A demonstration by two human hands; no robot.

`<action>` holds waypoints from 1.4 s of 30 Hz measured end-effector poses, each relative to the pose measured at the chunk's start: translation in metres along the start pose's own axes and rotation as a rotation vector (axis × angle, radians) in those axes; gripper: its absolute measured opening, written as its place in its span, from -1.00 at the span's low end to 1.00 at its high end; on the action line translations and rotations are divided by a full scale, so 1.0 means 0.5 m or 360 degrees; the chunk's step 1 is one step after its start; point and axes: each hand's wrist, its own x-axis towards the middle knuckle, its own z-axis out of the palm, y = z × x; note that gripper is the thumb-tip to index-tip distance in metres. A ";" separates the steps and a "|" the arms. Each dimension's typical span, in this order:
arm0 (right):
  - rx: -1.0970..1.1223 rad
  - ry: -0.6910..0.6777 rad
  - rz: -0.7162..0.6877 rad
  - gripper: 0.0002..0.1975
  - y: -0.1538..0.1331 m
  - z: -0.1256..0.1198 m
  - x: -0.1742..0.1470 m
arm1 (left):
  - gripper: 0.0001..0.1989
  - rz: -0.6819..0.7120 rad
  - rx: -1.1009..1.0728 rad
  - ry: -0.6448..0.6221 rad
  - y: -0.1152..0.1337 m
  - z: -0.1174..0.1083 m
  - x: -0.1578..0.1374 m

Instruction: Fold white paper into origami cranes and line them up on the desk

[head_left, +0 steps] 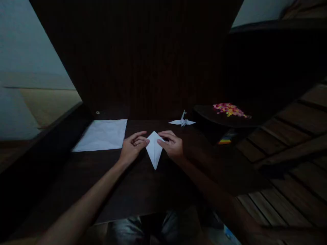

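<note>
A white folded paper [154,152] in a kite shape, its long point towards me, is held just over the dark desk. A crease or slit runs down its middle. My left hand [133,145] pinches its left corner, thumb on top and fingers curled behind. On the opposite corner, my right hand [172,143] grips with the thumb on the face and the fingers at the back edge. Beyond my right hand stands a finished white origami crane [183,121]. Left of my left hand lies a stack of white paper sheets [102,134].
The dark desk [117,190] has a raised back panel [143,68] and a left side board [46,160]. At the right, a dark curved shelf [204,114] bears a pile of small colourful pieces [231,110]. Wooden slats [293,129] lie farther right.
</note>
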 end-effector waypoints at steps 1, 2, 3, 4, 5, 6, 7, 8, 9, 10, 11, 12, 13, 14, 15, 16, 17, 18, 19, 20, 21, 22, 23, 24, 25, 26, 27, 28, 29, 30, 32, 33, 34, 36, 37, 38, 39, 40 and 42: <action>-0.0013 0.0024 -0.0003 -0.76 -0.001 0.004 -0.005 | -0.45 -0.0014 0.0002 -0.0026 -0.002 0.002 -0.001; -0.0022 0.0041 -0.0006 -0.73 -0.002 0.007 -0.009 | -0.45 -0.0025 0.0006 -0.0049 -0.003 0.004 -0.002; -0.0027 0.0051 -0.0009 -0.70 -0.003 0.010 -0.013 | -0.46 -0.0032 0.0010 -0.0069 -0.004 0.005 -0.004; -0.0030 0.0054 -0.0011 -0.67 -0.005 0.012 -0.015 | -0.46 -0.0036 0.0015 -0.0086 -0.005 0.006 -0.005; -0.0028 0.0047 -0.0020 -0.64 -0.005 0.013 -0.016 | -0.47 -0.0038 0.0017 -0.0104 -0.006 0.007 -0.006; -0.0023 0.0035 -0.0024 -0.62 -0.006 0.013 -0.016 | -0.48 -0.0035 0.0023 -0.0115 -0.006 0.008 -0.006; -0.0015 0.0023 -0.0017 -0.60 -0.006 0.012 -0.015 | -0.49 -0.0026 0.0035 -0.0118 -0.005 0.008 -0.007; -0.0003 0.0010 0.0004 -0.57 -0.005 0.010 -0.012 | -0.50 -0.0014 0.0052 -0.0112 -0.003 0.007 -0.007; 0.0010 -0.0006 0.0039 -0.54 -0.004 0.008 -0.010 | -0.51 -0.0002 0.0072 -0.0099 0.000 0.007 -0.007; 0.0018 -0.0024 0.0085 -0.50 -0.002 0.005 -0.007 | -0.52 0.0009 0.0090 -0.0082 0.002 0.006 -0.007; 0.0016 -0.0047 0.0140 -0.46 0.000 0.002 -0.004 | -0.53 0.0016 0.0104 -0.0065 0.005 0.005 -0.007; 0.0008 -0.0076 0.0197 -0.43 0.002 0.000 -0.002 | -0.53 0.0021 0.0110 -0.0046 0.008 0.004 -0.007; -0.0005 -0.0105 0.0246 -0.41 0.004 -0.002 -0.001 | -0.53 0.0024 0.0112 -0.0035 0.010 0.003 -0.006; -0.0018 -0.0130 0.0283 -0.41 0.006 -0.003 0.000 | -0.53 0.0026 0.0110 -0.0027 0.012 0.002 -0.006; -0.0026 -0.0149 0.0304 -0.43 0.006 -0.004 0.000 | -0.53 0.0029 0.0108 -0.0025 0.013 0.000 -0.005; -0.0030 -0.0162 0.0310 -0.44 0.006 -0.004 0.000 | -0.53 0.0031 0.0106 -0.0026 0.013 -0.001 -0.005; -0.0030 -0.0171 0.0303 -0.46 0.005 -0.004 0.000 | -0.54 0.0031 0.0104 -0.0031 0.014 -0.001 -0.004; -0.0028 -0.0178 0.0288 -0.46 0.004 -0.004 -0.001 | -0.54 0.0030 0.0102 -0.0041 0.014 -0.002 -0.004; -0.0024 -0.0185 0.0271 -0.47 0.002 -0.004 -0.001 | -0.55 0.0030 0.0098 -0.0051 0.014 -0.002 -0.004; -0.0017 -0.0190 0.0255 -0.47 -0.001 -0.003 -0.001 | -0.56 0.0029 0.0091 -0.0060 0.014 -0.003 -0.004; -0.0007 -0.0192 0.0244 -0.46 -0.003 -0.003 -0.001 | -0.57 0.0028 0.0083 -0.0069 0.014 -0.003 -0.004; 0.0002 -0.0191 0.0237 -0.46 -0.004 -0.002 -0.002 | -0.57 0.0026 0.0073 -0.0074 0.014 -0.003 -0.004; 0.0011 -0.0185 0.0232 -0.46 -0.005 -0.002 -0.001 | -0.56 0.0021 0.0059 -0.0075 0.014 -0.004 -0.003; 0.0015 -0.0175 0.0230 -0.45 -0.005 -0.001 -0.001 | -0.54 0.0010 0.0044 -0.0069 0.014 -0.004 -0.003; 0.0015 -0.0159 0.0229 -0.45 -0.004 -0.001 -0.001 | -0.52 -0.0012 0.0026 -0.0060 0.014 -0.004 -0.002; 0.0011 -0.0137 0.0227 -0.45 -0.003 -0.001 -0.001 | -0.49 -0.0044 0.0004 -0.0046 0.013 -0.003 -0.001; 0.0006 -0.0111 0.0223 -0.45 -0.001 -0.001 0.000 | -0.45 -0.0082 -0.0023 -0.0028 0.012 -0.002 0.000; 0.0004 -0.0077 0.0217 -0.45 0.001 -0.001 0.001 | -0.43 -0.0121 -0.0051 -0.0010 0.011 -0.001 0.001; 0.0006 -0.0038 0.0209 -0.46 0.002 -0.001 0.002 | -0.41 -0.0156 -0.0074 0.0007 0.009 0.000 0.001; 0.0012 0.0003 0.0201 -0.47 0.003 -0.002 0.003 | -0.43 -0.0187 -0.0089 0.0014 0.008 0.001 0.001; 0.0027 0.0084 0.0185 -0.50 0.004 -0.003 0.005 | -0.52 -0.0231 -0.0096 -0.0014 0.004 0.004 0.000; 0.0032 0.0118 0.0182 -0.51 0.004 -0.004 0.007 | -0.58 -0.0253 -0.0089 -0.0054 0.003 0.006 -0.001; 0.0033 0.0144 0.0182 -0.51 0.004 -0.004 0.007 | -0.62 -0.0277 -0.0074 -0.0103 0.002 0.007 -0.003; 0.0040 0.0175 0.0193 -0.52 0.004 -0.004 0.009 | -0.67 -0.0321 -0.0028 -0.0216 0.001 0.008 -0.006; 0.0052 0.0186 0.0199 -0.53 0.004 -0.004 0.009 | -0.68 -0.0332 0.0000 -0.0259 0.000 0.008 -0.007; 0.0069 0.0196 0.0206 -0.53 0.004 -0.003 0.009 | -0.69 -0.0330 0.0027 -0.0288 0.000 0.008 -0.008; 0.0089 0.0206 0.0215 -0.54 0.004 -0.002 0.009 | -0.71 -0.0314 0.0053 -0.0302 0.000 0.008 -0.009; 0.0114 0.0214 0.0232 -0.54 0.004 -0.001 0.009 | -0.72 -0.0288 0.0078 -0.0303 0.000 0.007 -0.009; 0.0170 0.0214 0.0295 -0.54 0.004 0.002 0.009 | -0.73 -0.0240 0.0115 -0.0280 0.000 0.006 -0.008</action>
